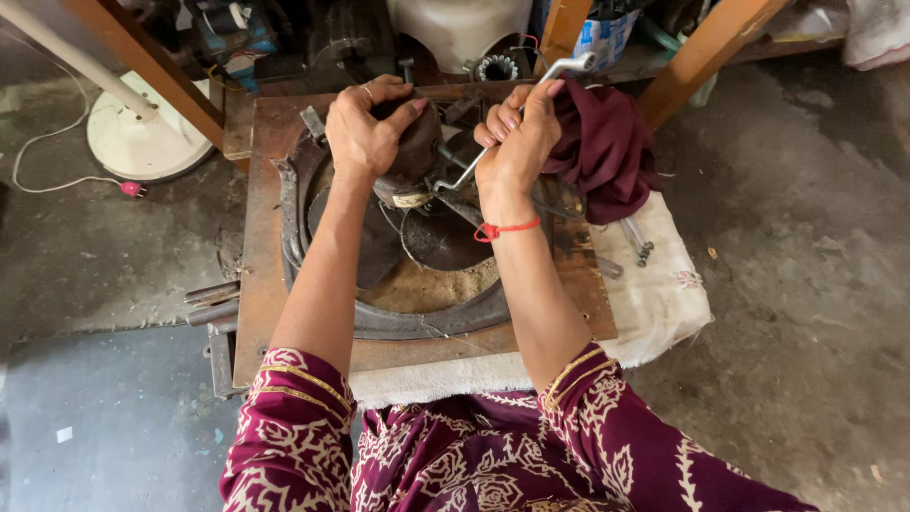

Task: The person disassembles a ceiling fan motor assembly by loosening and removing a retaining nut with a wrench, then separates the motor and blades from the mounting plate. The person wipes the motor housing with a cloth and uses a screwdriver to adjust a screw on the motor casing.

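Note:
My left hand [368, 128] grips the top of a dark, grimy fan motor [409, 175] that stands in the middle of a round metal fan frame [417, 318]. My right hand [517, 133] is closed around the shaft of a silver wrench [493, 142] that runs from the motor's side up to a bent end near the bench leg. A red thread is tied around my right wrist. The frame lies on a rusty brown metal plate [256, 284].
A maroon cloth [607, 147] lies bunched to the right of my right hand. A white cloth [654, 294] with small bolts [640, 242] on it sticks out under the plate. Wooden legs [701, 52] cross behind. A white fan base [142, 137] stands at left on the concrete floor.

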